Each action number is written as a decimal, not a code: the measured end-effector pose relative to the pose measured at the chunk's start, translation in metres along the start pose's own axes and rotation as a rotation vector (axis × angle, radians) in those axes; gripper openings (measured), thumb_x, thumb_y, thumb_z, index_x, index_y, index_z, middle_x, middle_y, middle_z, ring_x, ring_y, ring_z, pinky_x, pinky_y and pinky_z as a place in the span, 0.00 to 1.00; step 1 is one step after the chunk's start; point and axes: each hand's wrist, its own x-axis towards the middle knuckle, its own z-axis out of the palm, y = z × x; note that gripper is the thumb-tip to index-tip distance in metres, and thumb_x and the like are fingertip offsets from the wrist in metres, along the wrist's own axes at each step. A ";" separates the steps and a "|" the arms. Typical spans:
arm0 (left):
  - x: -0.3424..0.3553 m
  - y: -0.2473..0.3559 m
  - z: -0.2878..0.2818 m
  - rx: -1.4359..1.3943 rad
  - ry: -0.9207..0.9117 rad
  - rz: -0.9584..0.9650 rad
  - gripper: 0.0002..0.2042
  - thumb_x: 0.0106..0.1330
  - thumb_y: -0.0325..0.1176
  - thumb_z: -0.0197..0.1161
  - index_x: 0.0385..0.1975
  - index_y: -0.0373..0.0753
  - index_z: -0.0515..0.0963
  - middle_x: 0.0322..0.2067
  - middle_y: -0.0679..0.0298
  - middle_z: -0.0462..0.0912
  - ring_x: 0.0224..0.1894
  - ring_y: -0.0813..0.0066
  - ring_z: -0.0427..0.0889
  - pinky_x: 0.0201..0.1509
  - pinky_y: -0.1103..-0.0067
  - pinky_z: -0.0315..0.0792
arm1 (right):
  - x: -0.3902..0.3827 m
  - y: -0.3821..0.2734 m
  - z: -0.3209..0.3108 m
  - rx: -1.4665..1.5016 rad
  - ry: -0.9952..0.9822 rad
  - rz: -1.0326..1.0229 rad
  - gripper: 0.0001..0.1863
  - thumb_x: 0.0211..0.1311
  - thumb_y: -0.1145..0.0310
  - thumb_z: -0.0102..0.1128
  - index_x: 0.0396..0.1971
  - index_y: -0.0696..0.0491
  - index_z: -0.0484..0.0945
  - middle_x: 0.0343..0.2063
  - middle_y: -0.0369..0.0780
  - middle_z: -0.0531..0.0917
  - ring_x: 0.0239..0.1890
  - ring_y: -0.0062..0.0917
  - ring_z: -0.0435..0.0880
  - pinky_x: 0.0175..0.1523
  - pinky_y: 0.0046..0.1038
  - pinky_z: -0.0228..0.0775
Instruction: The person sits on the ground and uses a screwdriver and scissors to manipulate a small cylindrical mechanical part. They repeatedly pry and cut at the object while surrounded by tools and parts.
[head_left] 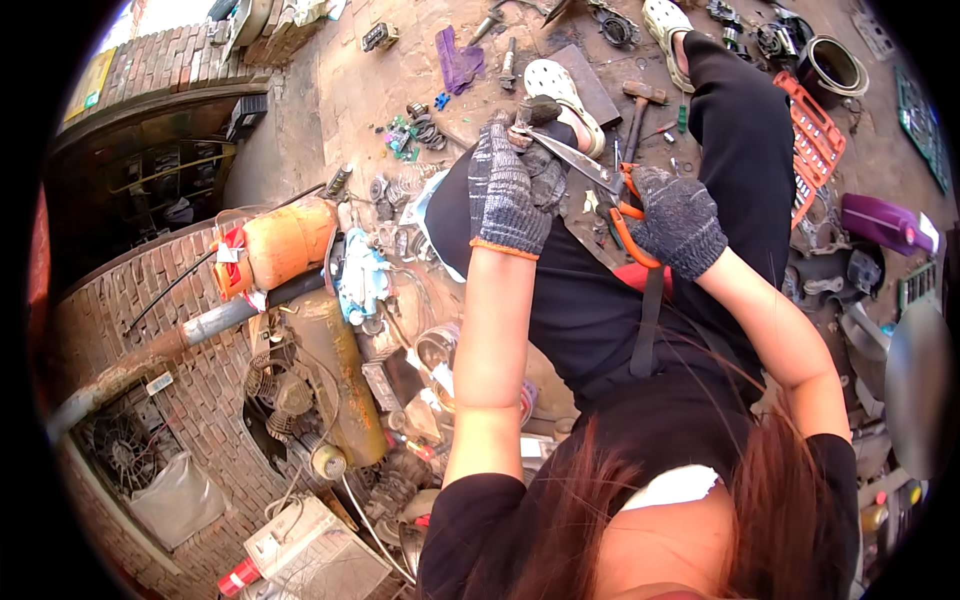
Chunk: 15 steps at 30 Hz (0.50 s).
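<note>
Both my hands wear grey knitted work gloves and meet in front of my knees. My left hand [512,190] is closed, fingers bent round a small brownish metal part [520,132] whose kind I cannot make out. My right hand [680,222] grips the orange handles of a pair of scissors [582,160], which are spread apart. The grey blades point up and left, their tips reaching the part at my left fingers. Whether the blades are closed on it, I cannot tell.
A hammer [637,110] and a flat metal plate [583,82] lie beyond my hands. At right are a red socket case [803,145], a metal pot [860,80] and a purple bottle [880,222]. An orange cylinder [290,243] and a yellowish tank [340,375] sit at left.
</note>
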 end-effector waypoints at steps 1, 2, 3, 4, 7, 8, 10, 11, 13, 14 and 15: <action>0.005 -0.002 -0.006 0.002 0.007 -0.025 0.15 0.67 0.41 0.41 0.34 0.36 0.72 0.25 0.61 0.76 0.23 0.73 0.77 0.27 0.80 0.74 | -0.001 0.004 0.003 -0.003 0.029 -0.003 0.21 0.50 0.53 0.60 0.35 0.55 0.75 0.29 0.46 0.80 0.29 0.40 0.80 0.32 0.39 0.71; 0.006 -0.002 -0.012 0.045 -0.060 -0.046 0.16 0.67 0.41 0.41 0.33 0.37 0.72 0.23 0.63 0.76 0.21 0.73 0.75 0.24 0.81 0.72 | -0.002 0.007 0.004 0.022 0.003 -0.009 0.21 0.51 0.53 0.60 0.35 0.55 0.75 0.28 0.46 0.80 0.29 0.41 0.80 0.32 0.39 0.71; 0.007 -0.001 -0.016 0.088 -0.129 -0.068 0.16 0.67 0.42 0.41 0.32 0.37 0.73 0.21 0.64 0.75 0.18 0.74 0.73 0.21 0.81 0.70 | -0.002 0.011 0.004 0.048 -0.024 -0.015 0.21 0.51 0.53 0.59 0.35 0.55 0.75 0.28 0.47 0.79 0.29 0.41 0.80 0.32 0.39 0.70; 0.008 0.008 -0.024 0.064 -0.313 -0.174 0.17 0.68 0.44 0.41 0.30 0.38 0.73 0.17 0.66 0.73 0.14 0.76 0.70 0.18 0.82 0.66 | -0.002 0.013 0.003 0.073 -0.049 -0.019 0.21 0.51 0.53 0.59 0.35 0.56 0.75 0.28 0.47 0.79 0.28 0.42 0.80 0.32 0.39 0.70; 0.006 0.024 -0.036 0.423 -0.427 -0.045 0.21 0.69 0.49 0.39 0.29 0.39 0.74 0.15 0.67 0.73 0.12 0.78 0.68 0.16 0.83 0.64 | -0.005 0.000 -0.017 0.075 -0.160 -0.002 0.20 0.52 0.53 0.58 0.35 0.56 0.75 0.25 0.48 0.79 0.28 0.43 0.79 0.32 0.40 0.70; 0.004 0.027 -0.036 0.605 -0.387 0.079 0.23 0.69 0.50 0.38 0.29 0.39 0.74 0.16 0.67 0.74 0.13 0.77 0.69 0.17 0.83 0.64 | -0.008 -0.003 -0.022 0.090 -0.163 -0.013 0.20 0.53 0.54 0.58 0.35 0.56 0.75 0.24 0.49 0.78 0.28 0.43 0.79 0.32 0.40 0.70; 0.007 0.031 -0.037 0.646 -0.453 0.196 0.26 0.68 0.53 0.40 0.34 0.35 0.76 0.20 0.63 0.77 0.20 0.75 0.74 0.23 0.82 0.69 | -0.012 -0.008 -0.028 0.122 -0.167 -0.035 0.19 0.53 0.54 0.58 0.34 0.57 0.75 0.23 0.50 0.78 0.28 0.44 0.79 0.31 0.39 0.70; 0.015 0.031 -0.046 0.772 -0.440 0.357 0.28 0.67 0.55 0.41 0.33 0.32 0.76 0.22 0.60 0.78 0.21 0.74 0.75 0.24 0.81 0.69 | -0.015 -0.011 -0.030 0.165 -0.157 -0.041 0.19 0.53 0.55 0.58 0.34 0.57 0.75 0.22 0.50 0.78 0.27 0.45 0.78 0.31 0.40 0.69; 0.031 0.040 -0.058 1.019 -0.554 0.568 0.23 0.66 0.50 0.46 0.34 0.31 0.76 0.26 0.59 0.79 0.24 0.74 0.76 0.26 0.81 0.71 | -0.014 -0.016 -0.038 0.170 -0.178 -0.054 0.19 0.53 0.55 0.58 0.34 0.57 0.75 0.22 0.50 0.77 0.26 0.46 0.78 0.31 0.40 0.69; 0.039 0.044 -0.065 1.127 -0.599 0.687 0.21 0.66 0.47 0.49 0.35 0.30 0.76 0.28 0.59 0.79 0.25 0.75 0.77 0.27 0.81 0.71 | -0.013 -0.017 -0.040 0.174 -0.186 -0.061 0.19 0.53 0.55 0.58 0.34 0.57 0.75 0.22 0.50 0.77 0.26 0.46 0.77 0.31 0.40 0.68; 0.022 0.049 -0.042 1.105 -0.645 0.671 0.19 0.65 0.44 0.51 0.35 0.31 0.76 0.28 0.60 0.79 0.25 0.76 0.77 0.27 0.81 0.71 | -0.014 -0.016 -0.042 0.196 -0.165 -0.059 0.18 0.53 0.55 0.57 0.32 0.58 0.75 0.21 0.50 0.77 0.26 0.46 0.77 0.30 0.41 0.68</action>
